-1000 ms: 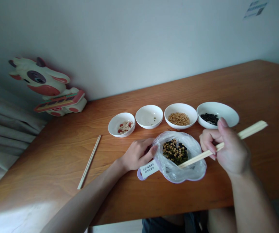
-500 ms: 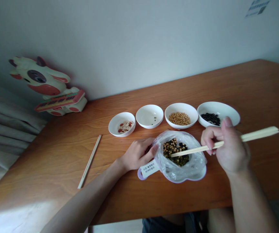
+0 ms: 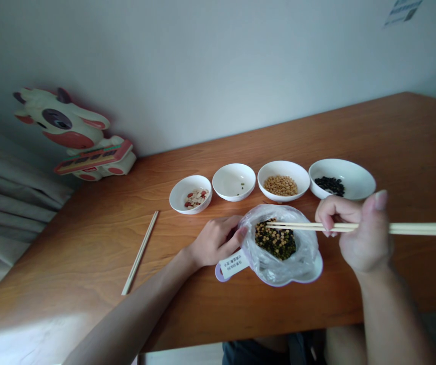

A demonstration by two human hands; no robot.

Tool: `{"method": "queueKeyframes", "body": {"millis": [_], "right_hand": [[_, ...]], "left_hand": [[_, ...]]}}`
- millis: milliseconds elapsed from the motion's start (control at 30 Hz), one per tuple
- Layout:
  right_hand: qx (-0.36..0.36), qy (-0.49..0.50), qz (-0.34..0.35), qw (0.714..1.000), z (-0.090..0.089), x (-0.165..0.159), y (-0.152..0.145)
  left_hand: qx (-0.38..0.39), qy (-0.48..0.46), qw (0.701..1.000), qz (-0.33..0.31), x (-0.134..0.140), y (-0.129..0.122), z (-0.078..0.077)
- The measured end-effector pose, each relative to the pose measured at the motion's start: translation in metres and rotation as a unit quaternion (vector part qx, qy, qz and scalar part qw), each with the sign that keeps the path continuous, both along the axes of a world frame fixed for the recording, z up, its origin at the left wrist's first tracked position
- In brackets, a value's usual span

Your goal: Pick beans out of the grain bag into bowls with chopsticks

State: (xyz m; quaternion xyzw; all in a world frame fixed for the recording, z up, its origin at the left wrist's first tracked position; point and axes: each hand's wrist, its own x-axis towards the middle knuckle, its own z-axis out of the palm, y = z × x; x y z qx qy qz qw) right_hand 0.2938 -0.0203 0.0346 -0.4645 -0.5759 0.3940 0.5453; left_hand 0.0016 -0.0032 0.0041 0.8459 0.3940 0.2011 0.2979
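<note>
My right hand [image 3: 358,230] grips a pair of light wooden chopsticks [image 3: 423,229], whose tips reach into mixed beans [image 3: 276,241]: yellow, black and small green ones. These lie inside a clear plastic bag [image 3: 307,248] set in a lilac-edged dish [image 3: 312,276] with a labelled handle. At the bag's left rim my left hand [image 3: 220,238] pinches the plastic between thumb and fingers. Behind the bag stands a white bowl of yellow beans [image 3: 280,185]. To its right is a white bowl [image 3: 358,177] with black beans [image 3: 329,185].
Further left are a white bowl [image 3: 227,180] with a few green beans and a white bowl [image 3: 180,195] of pale and reddish pieces. Another pair of chopsticks [image 3: 140,253] lies on the wooden table [image 3: 100,243]. A cow-shaped toy keyboard [image 3: 84,137] leans near the wall.
The chopsticks have swung level in my right hand, and their tips have moved up towards the far side of the beans. The mixed beans look stirred. My left hand stays put.
</note>
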Motion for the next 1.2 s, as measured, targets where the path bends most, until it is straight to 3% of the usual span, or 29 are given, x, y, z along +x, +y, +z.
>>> {"method": "queueKeyframes", "body": {"millis": [300, 800, 1200], "right_hand": [[0.011, -0.017, 0.023, 1.000, -0.005, 0.005, -0.001], [0.018, -0.012, -0.049, 0.999, 0.003, 0.002, -0.002], [0.016, -0.037, 0.008, 0.999, 0.001, 0.006, 0.001]], "left_hand": [[-0.002, 0.001, 1.000, 0.001, 0.000, 0.000, -0.001], [0.005, -0.001, 1.000, 0.000, -0.001, 0.000, 0.000], [0.001, -0.001, 1.000, -0.001, -0.001, 0.001, 0.000]]}}
